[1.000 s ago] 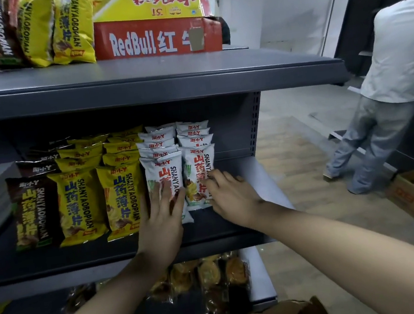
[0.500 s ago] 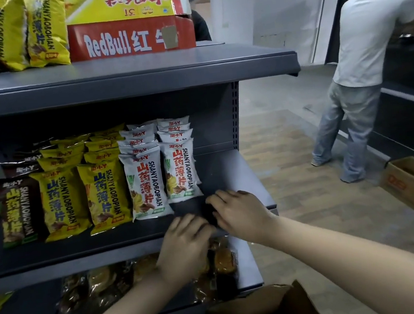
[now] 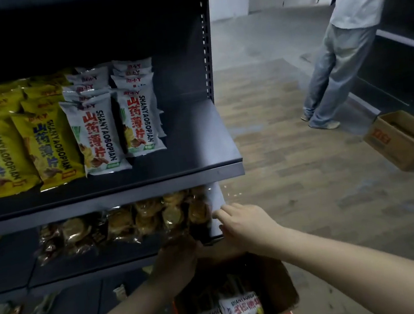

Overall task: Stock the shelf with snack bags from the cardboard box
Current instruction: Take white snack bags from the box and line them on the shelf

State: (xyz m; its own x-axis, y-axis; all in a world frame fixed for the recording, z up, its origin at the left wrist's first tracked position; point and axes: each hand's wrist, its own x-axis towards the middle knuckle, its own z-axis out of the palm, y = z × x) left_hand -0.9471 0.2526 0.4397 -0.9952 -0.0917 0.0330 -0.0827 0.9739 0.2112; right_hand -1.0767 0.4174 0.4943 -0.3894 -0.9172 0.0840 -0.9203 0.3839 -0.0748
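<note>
Now right hand [image 3: 244, 227] hovered loose-fingered and empty above the box [image 3: 283, 276], left hand [image 3: 173, 262] shadowed, grip untellable; bags [image 3: 243, 310] lay deep inside, so I judged: reach low, pinch one by its edge.

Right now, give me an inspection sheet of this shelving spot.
Surface: dark metal shelf, lit at its right end.
Job's things: white snack bags and yellow snack bags in rows on it; more white bags in the cardboard box below.
Clutter: clear packs of golden snacks on the lower shelf.
Hands: left hand in shadow over the box, grip unclear; right hand open, holding nothing.
Cables: nothing seen.
Surroundings: wood-look floor, a standing person, a second box.
</note>
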